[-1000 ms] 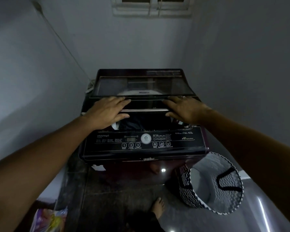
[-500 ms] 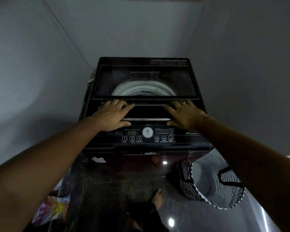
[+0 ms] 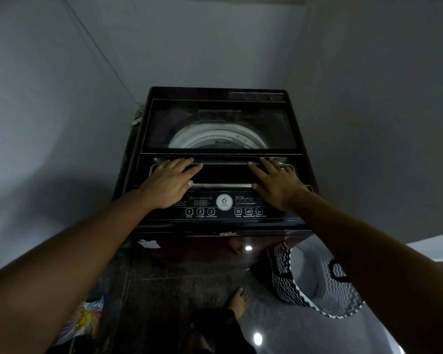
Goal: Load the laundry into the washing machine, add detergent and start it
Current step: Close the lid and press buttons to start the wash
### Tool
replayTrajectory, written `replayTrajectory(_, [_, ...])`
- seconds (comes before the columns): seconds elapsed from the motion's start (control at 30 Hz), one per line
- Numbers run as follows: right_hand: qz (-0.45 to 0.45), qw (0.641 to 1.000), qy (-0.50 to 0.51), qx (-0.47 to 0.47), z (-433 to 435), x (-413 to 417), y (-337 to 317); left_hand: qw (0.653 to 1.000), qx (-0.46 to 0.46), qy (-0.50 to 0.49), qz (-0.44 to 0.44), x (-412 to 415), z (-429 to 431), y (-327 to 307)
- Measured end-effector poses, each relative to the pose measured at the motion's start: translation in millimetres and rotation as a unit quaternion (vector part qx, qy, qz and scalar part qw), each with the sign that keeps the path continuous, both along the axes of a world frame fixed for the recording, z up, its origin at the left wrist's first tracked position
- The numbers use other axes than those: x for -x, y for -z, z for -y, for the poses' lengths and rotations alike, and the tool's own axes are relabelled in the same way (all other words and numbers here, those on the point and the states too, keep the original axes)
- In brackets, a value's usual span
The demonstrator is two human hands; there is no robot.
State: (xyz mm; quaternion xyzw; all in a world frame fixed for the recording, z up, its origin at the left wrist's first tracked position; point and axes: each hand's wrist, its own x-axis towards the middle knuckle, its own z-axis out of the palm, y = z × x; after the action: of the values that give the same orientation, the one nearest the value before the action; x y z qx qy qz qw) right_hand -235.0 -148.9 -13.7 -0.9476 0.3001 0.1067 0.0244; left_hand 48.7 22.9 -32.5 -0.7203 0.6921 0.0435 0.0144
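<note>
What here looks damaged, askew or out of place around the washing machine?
Little stands out. The washing machine has a pale ragged patch on its front top-left edge, like a chipped or torn spot. The laundry basket beside it leans, looking empty. Both hands, left hand and right hand, lie flat on the closed lid.

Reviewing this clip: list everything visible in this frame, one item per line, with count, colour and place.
Washing machine: one, dark maroon-black, in the corner against the grey walls.
Lid: one, dark glass, lying closed over the white tub rim.
Control panel: one, black with white labels, at the machine's front edge.
Laundry basket: one, black-and-white zigzag, on the floor right of the machine, inside looks empty.
Colourful packet: one, yellow and pink, on the floor lower left; contents unclear.
Left hand: flat on the lid's front section.
Right hand: flat on the lid, ring on one finger.
Foot: one bare, on the dark floor.
</note>
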Motion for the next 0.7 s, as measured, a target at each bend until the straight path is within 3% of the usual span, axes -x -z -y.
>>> replayTrajectory(0.23, [0.066, 0.997, 0.028, -0.008, -34, 25, 16, 0.999, 0.032, -0.038, 0.006, 16, -41, 11])
replayTrajectory(0.7, [0.028, 0.999, 0.023, -0.005, -42, 39, 18, 0.998, 0.028, -0.061, 0.022, 21, -61, 24])
